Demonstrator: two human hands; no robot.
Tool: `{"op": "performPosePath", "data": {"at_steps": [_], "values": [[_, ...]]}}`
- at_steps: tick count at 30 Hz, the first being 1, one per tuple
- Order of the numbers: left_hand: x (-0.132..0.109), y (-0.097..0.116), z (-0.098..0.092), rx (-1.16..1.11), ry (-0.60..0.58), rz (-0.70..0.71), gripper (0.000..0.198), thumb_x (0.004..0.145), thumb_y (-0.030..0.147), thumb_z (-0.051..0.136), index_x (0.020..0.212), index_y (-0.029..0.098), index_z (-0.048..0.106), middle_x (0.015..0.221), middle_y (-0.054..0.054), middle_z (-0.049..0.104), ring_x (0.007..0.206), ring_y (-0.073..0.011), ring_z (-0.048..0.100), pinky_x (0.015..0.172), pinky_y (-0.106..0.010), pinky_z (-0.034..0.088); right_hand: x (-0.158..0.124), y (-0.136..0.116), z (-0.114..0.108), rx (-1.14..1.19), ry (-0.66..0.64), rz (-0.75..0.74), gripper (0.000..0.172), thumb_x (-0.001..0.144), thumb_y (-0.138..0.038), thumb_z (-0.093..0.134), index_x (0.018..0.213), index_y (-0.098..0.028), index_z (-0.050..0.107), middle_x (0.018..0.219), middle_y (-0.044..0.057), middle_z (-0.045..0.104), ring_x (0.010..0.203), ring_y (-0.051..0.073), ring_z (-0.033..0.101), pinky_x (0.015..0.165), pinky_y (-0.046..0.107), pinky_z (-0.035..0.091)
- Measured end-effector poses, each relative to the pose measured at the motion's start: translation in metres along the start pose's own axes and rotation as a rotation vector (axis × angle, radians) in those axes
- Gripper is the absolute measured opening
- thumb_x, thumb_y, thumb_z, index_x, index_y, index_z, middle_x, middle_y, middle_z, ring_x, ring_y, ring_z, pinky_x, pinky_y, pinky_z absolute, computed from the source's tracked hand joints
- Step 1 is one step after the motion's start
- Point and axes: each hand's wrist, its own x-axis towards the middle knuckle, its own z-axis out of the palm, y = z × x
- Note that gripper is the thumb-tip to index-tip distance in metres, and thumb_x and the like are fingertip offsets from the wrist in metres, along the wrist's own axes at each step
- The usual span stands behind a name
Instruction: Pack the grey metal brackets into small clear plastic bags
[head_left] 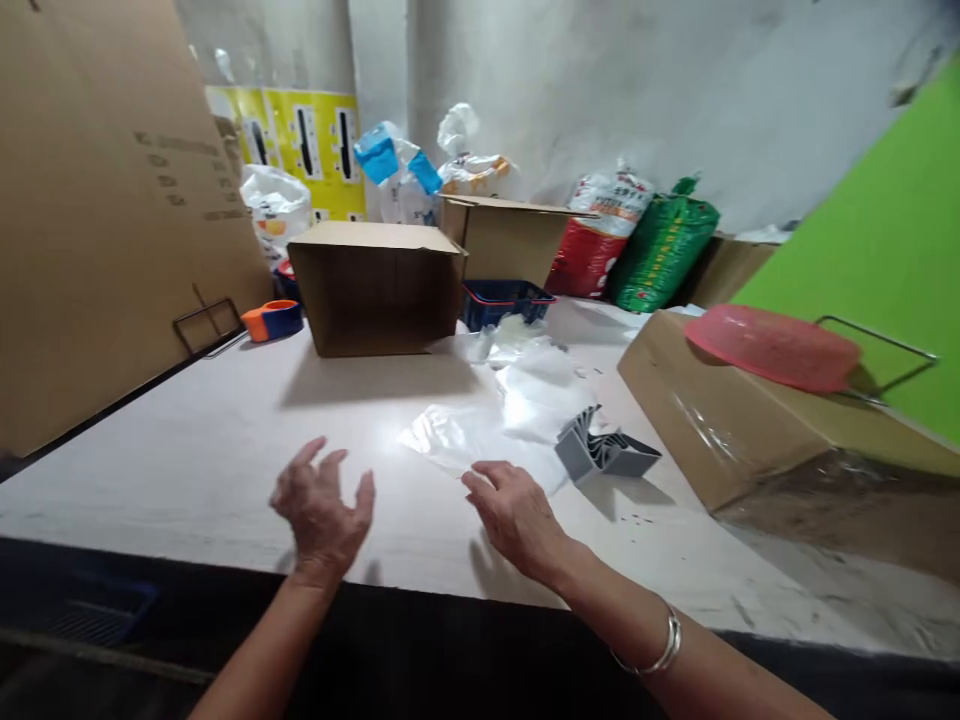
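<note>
From the head view, the left hand (322, 505) and the right hand (517, 520) both hang open above the pale bench (225, 450), their fingers spread and slightly curled, pinching nothing. The right fingertips (474, 478) reach the edge of a clear plastic bag (450, 440), though whether they touch it or only hover is hard to make out. Just beyond that hand, a grey plastic part (607, 452) lies tilted on its ridged side beside the bag; both seem placed within easy reach. Farther back stands a cardboard box (375, 290), with a tape dispenser (271, 320) close to its left side, also near to hand. A blue basket (502, 303) is partly hidden behind the box, and the forearms run out past the bottom of the view.
</note>
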Motion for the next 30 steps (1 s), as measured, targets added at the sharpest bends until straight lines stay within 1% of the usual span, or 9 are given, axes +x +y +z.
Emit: {"op": "performPosePath", "data": {"at_steps": [4, 6, 9, 15, 18, 21, 25, 28, 30], "values": [[-0.013, 0.072, 0.024, -0.088, -0.315, 0.206, 0.021, 0.075, 0.031, 0.047, 0.086, 0.020, 0.061, 0.116, -0.009, 0.055, 0.114, -0.0291, 0.042, 0.090, -0.049, 0.028, -0.020, 0.044, 0.006, -0.154, -0.049, 0.211, 0.029, 0.078, -0.014, 0.051, 0.107, -0.012, 0.054, 0.113, 0.019, 0.053, 0.100, 0.028, 0.050, 0.075, 0.038, 0.043], [-0.020, 0.094, 0.030, -0.118, -0.431, 0.255, 0.021, 0.077, 0.032, 0.045, 0.086, 0.021, 0.062, 0.115, -0.008, 0.057, 0.116, -0.0288, 0.040, 0.092, -0.051, 0.025, -0.032, 0.057, 0.014, -0.154, -0.079, 0.283, 0.029, 0.078, -0.017, 0.052, 0.107, -0.012, 0.054, 0.112, 0.019, 0.053, 0.102, 0.028, 0.048, 0.078, 0.038, 0.042], [-0.030, 0.113, 0.038, -0.128, -0.489, 0.254, 0.023, 0.079, 0.033, 0.044, 0.084, 0.020, 0.063, 0.114, -0.007, 0.059, 0.114, -0.0277, 0.044, 0.092, -0.049, 0.027, -0.047, 0.070, 0.024, -0.108, -0.097, 0.324, 0.022, 0.082, -0.020, 0.048, 0.102, -0.013, 0.056, 0.102, 0.014, 0.056, 0.096, 0.025, 0.050, 0.079, 0.037, 0.041], [-0.038, 0.138, 0.051, -0.108, -0.540, 0.274, 0.026, 0.078, 0.033, 0.045, 0.094, 0.018, 0.060, 0.119, -0.010, 0.055, 0.111, -0.0261, 0.046, 0.089, -0.046, 0.031, -0.041, 0.085, 0.025, -0.094, -0.057, 0.390, 0.028, 0.084, -0.019, 0.045, 0.110, -0.015, 0.051, 0.105, 0.013, 0.055, 0.089, 0.023, 0.050, 0.071, 0.034, 0.041], [-0.038, 0.145, 0.054, -0.082, -0.573, 0.287, 0.025, 0.077, 0.033, 0.046, 0.093, 0.020, 0.060, 0.119, -0.009, 0.054, 0.112, -0.0265, 0.044, 0.089, -0.047, 0.029, -0.033, 0.092, 0.027, -0.067, -0.115, 0.352, 0.018, 0.083, -0.015, 0.045, 0.092, -0.017, 0.059, 0.089, 0.008, 0.058, 0.081, 0.020, 0.052, 0.065, 0.030, 0.039], [-0.040, 0.147, 0.053, -0.060, -0.581, 0.272, 0.024, 0.078, 0.035, 0.046, 0.091, 0.021, 0.059, 0.115, -0.008, 0.057, 0.111, -0.0269, 0.044, 0.089, -0.046, 0.029, -0.030, 0.099, 0.032, -0.017, -0.117, 0.350, 0.023, 0.082, -0.009, 0.041, 0.076, -0.017, 0.062, 0.083, 0.007, 0.059, 0.076, 0.017, 0.053, 0.059, 0.026, 0.038], [-0.043, 0.148, 0.050, -0.033, -0.562, 0.247, 0.024, 0.078, 0.036, 0.045, 0.089, 0.020, 0.059, 0.114, -0.008, 0.057, 0.108, -0.0270, 0.045, 0.087, -0.047, 0.029, -0.030, 0.105, 0.035, 0.239, -0.047, 0.413, 0.020, 0.081, -0.014, 0.045, 0.071, -0.018, 0.062, 0.077, 0.003, 0.059, 0.071, 0.014, 0.054, 0.060, 0.023, 0.038], [-0.044, 0.150, 0.050, -0.021, -0.567, 0.251, 0.024, 0.077, 0.036, 0.046, 0.089, 0.020, 0.059, 0.114, -0.009, 0.058, 0.107, -0.0266, 0.046, 0.086, -0.046, 0.029, -0.029, 0.106, 0.031, 0.476, 0.060, 0.370, 0.018, 0.082, -0.017, 0.046, 0.071, -0.018, 0.061, 0.073, 0.001, 0.058, 0.069, 0.012, 0.054, 0.064, 0.020, 0.041], [-0.044, 0.150, 0.050, -0.012, -0.574, 0.253, 0.026, 0.077, 0.036, 0.046, 0.091, 0.020, 0.060, 0.115, -0.010, 0.057, 0.108, -0.0267, 0.046, 0.086, -0.046, 0.030, -0.027, 0.106, 0.027, 0.484, 0.128, 0.356, 0.019, 0.083, -0.018, 0.044, 0.075, -0.017, 0.061, 0.076, 0.002, 0.059, 0.073, 0.013, 0.054, 0.069, 0.022, 0.041]]}}
